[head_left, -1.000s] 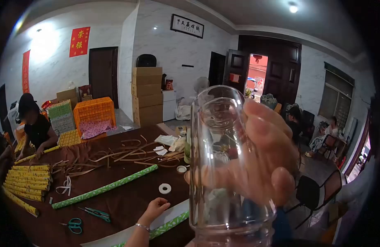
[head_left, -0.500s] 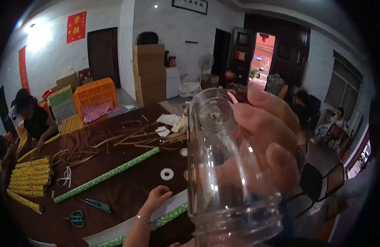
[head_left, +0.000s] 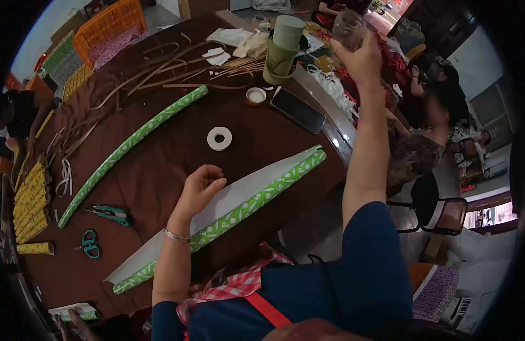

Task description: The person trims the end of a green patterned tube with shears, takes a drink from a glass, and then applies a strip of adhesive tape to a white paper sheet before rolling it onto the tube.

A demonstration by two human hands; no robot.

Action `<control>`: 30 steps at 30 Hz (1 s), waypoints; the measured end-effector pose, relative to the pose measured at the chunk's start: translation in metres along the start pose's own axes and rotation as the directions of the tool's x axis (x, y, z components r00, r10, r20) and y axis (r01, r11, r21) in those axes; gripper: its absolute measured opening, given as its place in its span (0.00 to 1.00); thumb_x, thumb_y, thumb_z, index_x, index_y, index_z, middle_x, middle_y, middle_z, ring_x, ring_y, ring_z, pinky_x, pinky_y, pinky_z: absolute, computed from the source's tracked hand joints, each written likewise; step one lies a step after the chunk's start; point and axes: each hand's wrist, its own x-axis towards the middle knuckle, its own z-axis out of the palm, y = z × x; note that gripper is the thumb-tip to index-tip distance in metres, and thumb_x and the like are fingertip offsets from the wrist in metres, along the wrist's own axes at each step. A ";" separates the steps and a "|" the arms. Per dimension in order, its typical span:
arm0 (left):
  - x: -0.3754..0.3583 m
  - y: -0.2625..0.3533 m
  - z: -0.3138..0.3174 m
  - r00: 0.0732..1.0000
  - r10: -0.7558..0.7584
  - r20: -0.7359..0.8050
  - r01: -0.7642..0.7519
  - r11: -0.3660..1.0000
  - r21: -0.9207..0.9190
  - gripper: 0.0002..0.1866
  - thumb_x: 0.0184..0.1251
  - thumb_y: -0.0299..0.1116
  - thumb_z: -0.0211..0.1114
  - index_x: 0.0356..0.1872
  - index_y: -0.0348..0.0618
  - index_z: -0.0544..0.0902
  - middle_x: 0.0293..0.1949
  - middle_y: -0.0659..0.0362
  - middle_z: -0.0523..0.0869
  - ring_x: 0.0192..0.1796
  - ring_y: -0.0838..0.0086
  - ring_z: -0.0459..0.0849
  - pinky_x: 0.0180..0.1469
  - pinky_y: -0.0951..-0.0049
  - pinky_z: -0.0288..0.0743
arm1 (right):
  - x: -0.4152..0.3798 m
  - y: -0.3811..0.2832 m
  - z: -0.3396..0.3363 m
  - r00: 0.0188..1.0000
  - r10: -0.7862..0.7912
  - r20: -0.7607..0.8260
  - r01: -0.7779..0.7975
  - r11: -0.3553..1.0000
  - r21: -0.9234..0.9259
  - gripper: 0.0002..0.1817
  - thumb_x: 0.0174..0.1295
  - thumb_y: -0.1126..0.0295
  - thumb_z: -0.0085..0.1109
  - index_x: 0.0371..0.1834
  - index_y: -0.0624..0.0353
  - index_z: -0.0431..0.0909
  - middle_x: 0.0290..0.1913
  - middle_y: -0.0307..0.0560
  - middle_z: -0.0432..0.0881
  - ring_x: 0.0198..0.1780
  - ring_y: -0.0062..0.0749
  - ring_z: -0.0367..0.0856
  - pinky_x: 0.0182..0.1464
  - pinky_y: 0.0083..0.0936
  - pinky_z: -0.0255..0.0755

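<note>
My right hand point(head_left: 362, 54) is stretched out past the far right edge of the table, its fingers wrapped round a clear see-through bottle point(head_left: 349, 27). My left hand point(head_left: 201, 190) hovers close over a partly rolled sheet of green patterned wrapping paper point(head_left: 257, 199). Its fingers are loosely curled, the thumb apart from them, and nothing shows between them. A white tape roll point(head_left: 212, 138) lies just beyond that hand. Farther off are a small round lid point(head_left: 255, 95), a phone point(head_left: 298, 109) and a pale green cup point(head_left: 288, 33) in a darker green holder.
A rolled green tube point(head_left: 131, 139) crosses the brown tablecloth. Teal scissors point(head_left: 91, 244), a utility knife point(head_left: 112, 214) and stacked yellow rolls point(head_left: 32, 202) lie to the left. Brown strips point(head_left: 154, 71) spread at the back. Other people sit at left and right; someone's hands point(head_left: 75, 324) show at bottom left.
My right hand and the bottle have moved from close before the camera to far out at the upper right. The view has tilted down; my left hand stays by the paper.
</note>
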 end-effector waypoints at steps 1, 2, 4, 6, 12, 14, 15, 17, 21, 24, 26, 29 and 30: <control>0.000 -0.001 -0.001 1.000 -0.003 0.010 0.003 1.000 -0.018 0.13 0.68 0.27 0.69 0.49 0.36 0.78 0.42 0.62 0.83 0.44 0.82 0.80 0.46 0.80 0.77 | -0.013 0.019 0.025 0.995 0.098 0.030 -0.099 0.995 0.029 0.43 0.53 0.44 0.71 0.63 0.64 0.67 0.54 0.62 0.76 0.58 0.55 0.76 0.54 0.49 0.74; 0.000 -0.003 -0.001 1.000 -0.006 0.020 0.007 0.999 -0.036 0.13 0.68 0.27 0.68 0.50 0.36 0.78 0.43 0.62 0.82 0.44 0.82 0.80 0.46 0.80 0.77 | -0.027 0.036 0.050 0.979 0.194 0.062 -0.197 0.979 0.053 0.44 0.53 0.45 0.71 0.63 0.65 0.66 0.55 0.63 0.75 0.59 0.55 0.75 0.55 0.49 0.73; -0.001 -0.004 -0.001 1.000 -0.020 0.022 0.022 0.997 -0.077 0.13 0.68 0.27 0.68 0.50 0.36 0.78 0.43 0.62 0.82 0.44 0.83 0.79 0.46 0.81 0.77 | -0.053 0.061 0.090 0.928 0.338 0.157 -0.342 0.940 -0.001 0.42 0.53 0.47 0.70 0.62 0.68 0.66 0.54 0.63 0.75 0.59 0.57 0.75 0.55 0.50 0.73; 0.000 -0.006 -0.002 0.999 -0.028 0.015 0.030 0.993 -0.114 0.13 0.69 0.27 0.68 0.50 0.36 0.78 0.44 0.62 0.82 0.45 0.83 0.79 0.46 0.81 0.77 | -0.070 0.071 0.113 0.921 0.323 0.215 -0.331 0.944 -0.001 0.44 0.53 0.49 0.70 0.65 0.69 0.64 0.58 0.64 0.74 0.61 0.56 0.75 0.60 0.47 0.72; -0.001 -0.007 -0.004 0.998 -0.053 0.020 0.055 0.982 -0.182 0.13 0.69 0.26 0.67 0.51 0.36 0.77 0.45 0.62 0.82 0.44 0.83 0.79 0.46 0.81 0.77 | -0.088 0.094 0.178 0.886 0.464 -0.009 -0.461 0.882 0.100 0.36 0.48 0.60 0.76 0.59 0.64 0.73 0.55 0.59 0.82 0.57 0.50 0.81 0.59 0.38 0.73; -0.001 -0.009 -0.005 0.998 -0.059 0.026 0.063 0.983 -0.170 0.13 0.69 0.26 0.67 0.51 0.36 0.77 0.45 0.62 0.82 0.44 0.83 0.79 0.46 0.81 0.77 | -0.081 0.086 0.177 0.843 0.532 0.071 -0.537 0.831 0.143 0.35 0.49 0.61 0.76 0.58 0.64 0.72 0.54 0.58 0.83 0.56 0.48 0.82 0.58 0.37 0.73; -0.002 -0.008 -0.005 0.997 -0.068 0.025 0.072 0.982 -0.172 0.13 0.69 0.26 0.67 0.51 0.36 0.77 0.45 0.62 0.82 0.44 0.83 0.79 0.46 0.81 0.77 | -0.078 0.092 0.184 0.854 0.517 0.055 -0.519 0.848 0.107 0.35 0.49 0.61 0.76 0.58 0.65 0.72 0.54 0.57 0.83 0.56 0.48 0.82 0.58 0.37 0.73; -0.002 -0.007 -0.005 0.996 -0.080 0.034 0.086 0.974 -0.210 0.14 0.68 0.26 0.68 0.51 0.36 0.78 0.46 0.61 0.82 0.44 0.83 0.79 0.46 0.81 0.77 | -0.072 0.083 0.175 0.892 0.436 0.117 -0.451 0.867 0.213 0.36 0.52 0.55 0.74 0.58 0.63 0.70 0.55 0.64 0.79 0.58 0.57 0.78 0.55 0.43 0.73; -0.003 -0.014 -0.006 0.998 -0.045 0.038 0.052 0.973 -0.226 0.15 0.68 0.26 0.68 0.52 0.36 0.77 0.46 0.61 0.81 0.45 0.83 0.79 0.47 0.81 0.77 | -0.064 0.084 0.174 0.788 0.565 0.246 -0.593 0.803 0.056 0.41 0.55 0.48 0.73 0.63 0.64 0.66 0.58 0.64 0.76 0.59 0.56 0.78 0.54 0.46 0.74; -0.002 -0.009 -0.005 0.998 -0.044 0.047 0.053 0.976 -0.213 0.15 0.68 0.26 0.68 0.53 0.35 0.77 0.47 0.60 0.81 0.45 0.82 0.80 0.47 0.81 0.77 | -0.067 0.098 0.178 0.779 0.549 0.304 -0.596 0.799 0.084 0.45 0.55 0.47 0.72 0.67 0.65 0.62 0.60 0.65 0.75 0.61 0.57 0.77 0.57 0.49 0.75; -0.003 -0.006 -0.004 0.997 -0.071 0.041 0.078 0.970 -0.230 0.15 0.68 0.26 0.68 0.53 0.35 0.76 0.48 0.60 0.81 0.46 0.81 0.80 0.47 0.80 0.78 | -0.069 0.107 0.180 0.788 0.511 0.343 -0.576 0.809 0.116 0.45 0.57 0.48 0.72 0.68 0.65 0.60 0.63 0.65 0.72 0.63 0.58 0.75 0.61 0.51 0.74; -0.003 -0.008 -0.005 0.997 -0.055 0.047 0.063 0.981 -0.183 0.15 0.68 0.26 0.68 0.53 0.35 0.76 0.49 0.60 0.80 0.46 0.81 0.80 0.47 0.80 0.78 | -0.067 0.102 0.175 0.772 0.543 0.329 -0.593 0.803 0.064 0.49 0.58 0.47 0.70 0.72 0.66 0.56 0.68 0.66 0.68 0.65 0.58 0.73 0.63 0.50 0.74; -0.002 -0.009 -0.006 0.997 -0.055 0.045 0.062 0.981 -0.184 0.15 0.68 0.26 0.68 0.53 0.35 0.76 0.49 0.60 0.80 0.46 0.81 0.80 0.47 0.80 0.78 | -0.063 0.099 0.167 0.734 0.546 0.405 -0.610 0.791 0.039 0.52 0.58 0.46 0.70 0.75 0.66 0.52 0.69 0.67 0.67 0.66 0.58 0.72 0.64 0.49 0.73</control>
